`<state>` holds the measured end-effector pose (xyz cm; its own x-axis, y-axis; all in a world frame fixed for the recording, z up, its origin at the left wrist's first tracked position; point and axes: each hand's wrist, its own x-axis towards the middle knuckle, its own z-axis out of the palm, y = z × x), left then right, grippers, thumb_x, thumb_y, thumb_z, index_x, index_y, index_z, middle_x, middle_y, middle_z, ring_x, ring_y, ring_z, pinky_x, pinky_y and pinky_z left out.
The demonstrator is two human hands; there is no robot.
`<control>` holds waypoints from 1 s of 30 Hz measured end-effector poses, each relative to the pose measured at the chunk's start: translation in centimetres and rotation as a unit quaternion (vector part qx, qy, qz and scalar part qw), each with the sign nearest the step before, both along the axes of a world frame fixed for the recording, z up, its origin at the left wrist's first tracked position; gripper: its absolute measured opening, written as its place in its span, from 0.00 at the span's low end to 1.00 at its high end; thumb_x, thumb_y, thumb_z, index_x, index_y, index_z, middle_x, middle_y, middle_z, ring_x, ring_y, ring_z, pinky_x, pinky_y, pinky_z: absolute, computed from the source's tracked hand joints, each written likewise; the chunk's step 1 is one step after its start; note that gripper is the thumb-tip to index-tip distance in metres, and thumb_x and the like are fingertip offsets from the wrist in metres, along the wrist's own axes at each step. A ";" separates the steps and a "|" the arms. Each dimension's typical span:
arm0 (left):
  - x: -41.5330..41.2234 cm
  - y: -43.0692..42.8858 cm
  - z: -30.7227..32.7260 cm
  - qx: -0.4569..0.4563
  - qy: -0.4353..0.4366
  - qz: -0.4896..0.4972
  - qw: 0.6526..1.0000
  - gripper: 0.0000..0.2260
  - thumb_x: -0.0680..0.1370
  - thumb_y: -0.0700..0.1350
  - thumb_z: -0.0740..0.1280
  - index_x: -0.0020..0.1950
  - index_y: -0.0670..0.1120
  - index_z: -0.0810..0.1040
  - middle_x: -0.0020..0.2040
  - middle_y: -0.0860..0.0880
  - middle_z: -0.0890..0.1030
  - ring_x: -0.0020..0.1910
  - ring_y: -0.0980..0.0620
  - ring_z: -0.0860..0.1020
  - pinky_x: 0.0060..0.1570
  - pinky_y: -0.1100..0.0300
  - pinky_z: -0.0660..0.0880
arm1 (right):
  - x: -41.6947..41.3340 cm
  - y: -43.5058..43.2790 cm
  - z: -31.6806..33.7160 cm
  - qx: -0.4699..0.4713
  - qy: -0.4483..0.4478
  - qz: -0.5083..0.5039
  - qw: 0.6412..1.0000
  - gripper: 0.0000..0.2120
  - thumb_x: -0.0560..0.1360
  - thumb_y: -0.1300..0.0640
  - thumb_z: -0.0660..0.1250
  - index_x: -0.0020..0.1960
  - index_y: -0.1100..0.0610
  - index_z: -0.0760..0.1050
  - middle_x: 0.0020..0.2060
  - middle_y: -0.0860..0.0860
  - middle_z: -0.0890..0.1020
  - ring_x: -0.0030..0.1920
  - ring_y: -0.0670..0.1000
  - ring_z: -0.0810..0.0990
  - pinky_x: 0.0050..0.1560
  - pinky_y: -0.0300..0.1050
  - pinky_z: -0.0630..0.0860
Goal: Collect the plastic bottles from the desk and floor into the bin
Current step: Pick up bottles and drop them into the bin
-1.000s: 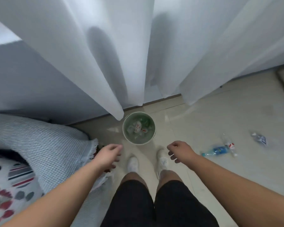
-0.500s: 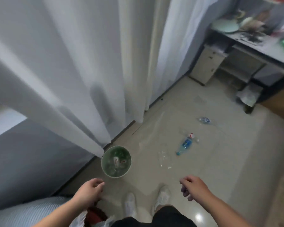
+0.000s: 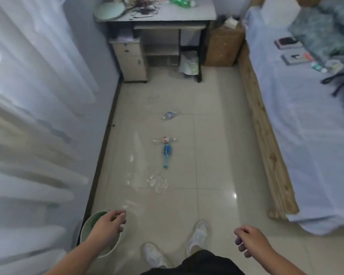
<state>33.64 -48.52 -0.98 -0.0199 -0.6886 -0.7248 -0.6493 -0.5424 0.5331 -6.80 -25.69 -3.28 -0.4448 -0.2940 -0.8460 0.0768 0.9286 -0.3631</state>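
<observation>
Head view: the glossy pale tile floor [image 3: 216,155] runs between a white curtain on the left and a wooden-framed bed [image 3: 266,120] on the right. Taking the round green bin [image 3: 87,225] at the lower left as landmark: a blue-labelled plastic bottle [image 3: 166,154] lies well beyond it on the tiles. A clear bottle with a red-and-white label [image 3: 164,139] lies crosswise, touching or just beyond the blue one's far end. A crumpled clear bottle [image 3: 169,115] lies farther still. A green bottle [image 3: 182,2] rests on the grey desk [image 3: 187,13] at the far end of the room.

The left hand [image 3: 107,226] hangs palm-down above the bin, covering part of its rim, fingers loosely curled and holding nothing. The right hand [image 3: 250,242] hangs well to the bin's right, past two white shoes [image 3: 199,233], fingers curled inward and empty.
</observation>
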 end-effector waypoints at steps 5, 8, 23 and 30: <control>-8.8 -2.4 0.4 0.001 0.006 -0.041 0.999 0.05 0.83 0.47 0.66 0.54 0.51 0.82 0.48 0.46 0.85 0.40 0.46 0.82 0.29 0.59 0.73 | -6.3 0.4 -0.5 -0.010 -0.006 -0.027 1.000 0.07 0.77 0.61 0.67 0.46 0.65 0.80 0.31 0.57 0.82 0.26 0.54 0.74 0.27 0.41 0.67; -12.0 -2.8 0.8 0.011 -0.002 -0.046 0.999 0.05 0.83 0.48 0.65 0.55 0.53 0.81 0.50 0.47 0.85 0.45 0.44 0.83 0.32 0.56 0.76 | -10.6 -1.9 -0.1 -0.024 0.003 -0.015 1.000 0.09 0.78 0.58 0.66 0.46 0.64 0.80 0.35 0.58 0.83 0.27 0.53 0.76 0.27 0.42 0.69; -23.3 -13.2 -2.4 0.083 -0.011 0.021 0.996 0.10 0.82 0.52 0.66 0.58 0.48 0.81 0.50 0.46 0.85 0.45 0.43 0.84 0.38 0.54 0.77 | -26.6 -25.5 1.3 -0.094 0.024 -0.011 0.995 0.08 0.75 0.54 0.67 0.46 0.59 0.79 0.33 0.54 0.83 0.26 0.51 0.78 0.26 0.41 0.71; -35.4 -27.3 0.1 0.055 0.034 -0.062 0.996 0.09 0.83 0.54 0.64 0.58 0.52 0.79 0.51 0.49 0.85 0.48 0.46 0.84 0.41 0.55 0.80 | -31.9 -28.0 2.1 -0.014 0.025 -0.020 0.999 0.09 0.80 0.58 0.65 0.49 0.63 0.79 0.37 0.59 0.82 0.28 0.52 0.75 0.25 0.41 0.69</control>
<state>-1.79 -75.81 -0.90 -0.1507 -0.5941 -0.7902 -0.6791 -0.5186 0.5195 -38.69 -53.66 -1.16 -0.4984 -0.2985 -0.8139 0.0952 0.9144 -0.3936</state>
